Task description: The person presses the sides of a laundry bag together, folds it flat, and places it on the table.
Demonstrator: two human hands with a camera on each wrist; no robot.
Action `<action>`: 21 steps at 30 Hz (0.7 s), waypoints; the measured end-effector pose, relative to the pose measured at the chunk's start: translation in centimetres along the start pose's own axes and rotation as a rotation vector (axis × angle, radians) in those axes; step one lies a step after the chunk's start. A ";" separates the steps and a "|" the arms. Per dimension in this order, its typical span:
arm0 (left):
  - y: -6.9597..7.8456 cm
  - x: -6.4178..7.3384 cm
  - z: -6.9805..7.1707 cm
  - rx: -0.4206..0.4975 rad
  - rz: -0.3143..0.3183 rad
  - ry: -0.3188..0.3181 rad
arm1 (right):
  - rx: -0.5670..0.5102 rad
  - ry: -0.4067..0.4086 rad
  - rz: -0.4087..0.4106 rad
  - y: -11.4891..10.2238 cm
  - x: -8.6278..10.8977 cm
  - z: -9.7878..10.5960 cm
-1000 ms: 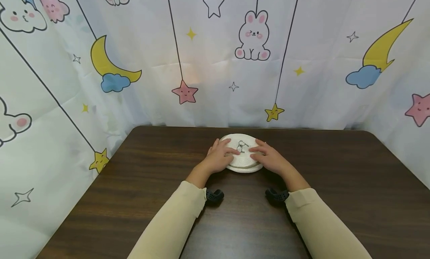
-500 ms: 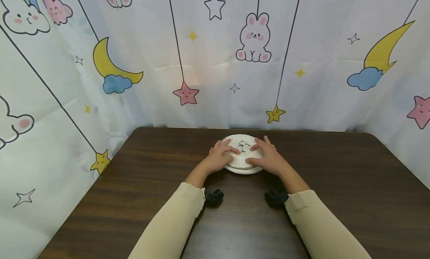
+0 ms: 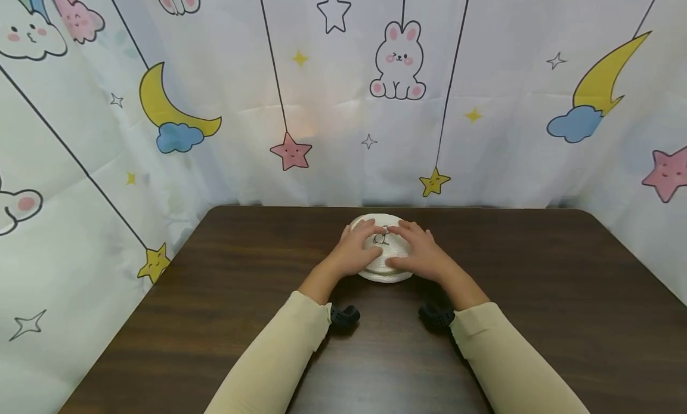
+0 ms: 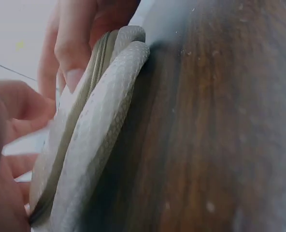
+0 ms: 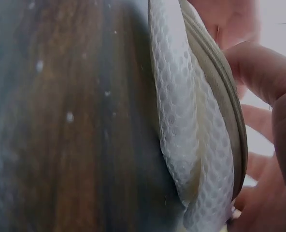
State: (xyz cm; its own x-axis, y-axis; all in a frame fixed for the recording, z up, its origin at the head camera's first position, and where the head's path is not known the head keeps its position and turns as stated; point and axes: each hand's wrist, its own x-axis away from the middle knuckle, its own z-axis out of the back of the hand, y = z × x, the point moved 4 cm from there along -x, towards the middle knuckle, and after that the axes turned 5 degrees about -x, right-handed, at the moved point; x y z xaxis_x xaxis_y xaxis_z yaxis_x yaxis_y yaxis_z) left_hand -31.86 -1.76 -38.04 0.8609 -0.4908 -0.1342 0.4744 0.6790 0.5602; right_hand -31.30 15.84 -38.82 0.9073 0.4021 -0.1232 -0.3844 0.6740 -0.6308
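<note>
Round white mesh pouch [image 3: 396,247], zip round its rim, lies flat on the dark brown wood-grain counter [image 3: 526,259]. Position: near the far edge, roughly mid-width, between the two hands.

Left hand [image 3: 355,248]: over the pouch's left side, palm down. Grip spread, thumb well apart from the index finger, fingers lightly bent, nothing pinched that I can see. Thumb and index finger reach inward over the top face.

Right hand [image 3: 423,252]: over the right side, about a mirror image. Grip also spread, thumb toward the near edge, fingers toward the far part of the top. The two hands come close over the middle but are apart there.

Pouch vs grip: centre of the top sits in the gap between the hands. Black line drawing [image 3: 381,239] shows there, partly covered by fingers. Near rim sticks out toward the person, uncovered.

Wrist views: beige zipper band [image 4: 68,140] runs along the rim, puffy white honeycomb mesh bulging below it, on the counter side. Left wrist view has a fingertip right at the band; can't tell from that view whether it presses.

Rest: cream sleeves [image 3: 274,354] on both arms, a black perforated wrist piece [image 3: 344,317] at each cuff, white curtain [image 3: 343,104] printed with moons, stars and a rabbit behind the counter.
</note>
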 end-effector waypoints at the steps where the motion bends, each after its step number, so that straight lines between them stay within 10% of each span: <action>1: 0.0 0.0 -0.1 -0.026 0.005 -0.021 | 0.004 -0.019 -0.004 -0.2 -0.1 -0.1; 11: -1.6 -1.0 -1.0 0.035 0.077 -0.101 | 0.037 -0.194 -0.107 -0.8 -2.1 -0.1; 21: -1.1 -1.0 -1.1 -0.096 0.110 -0.156 | 0.218 -0.297 -0.291 -1.9 -3.1 0.0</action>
State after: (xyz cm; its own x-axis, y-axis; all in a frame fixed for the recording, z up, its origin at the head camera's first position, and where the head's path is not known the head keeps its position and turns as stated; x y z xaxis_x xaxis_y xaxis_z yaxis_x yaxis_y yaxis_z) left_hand -32.99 -1.41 -39.44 0.8729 -0.4847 0.0557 0.4013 0.7781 0.4833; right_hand -33.40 13.31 -37.23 0.9069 0.3158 0.2790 -0.1773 0.8866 -0.4272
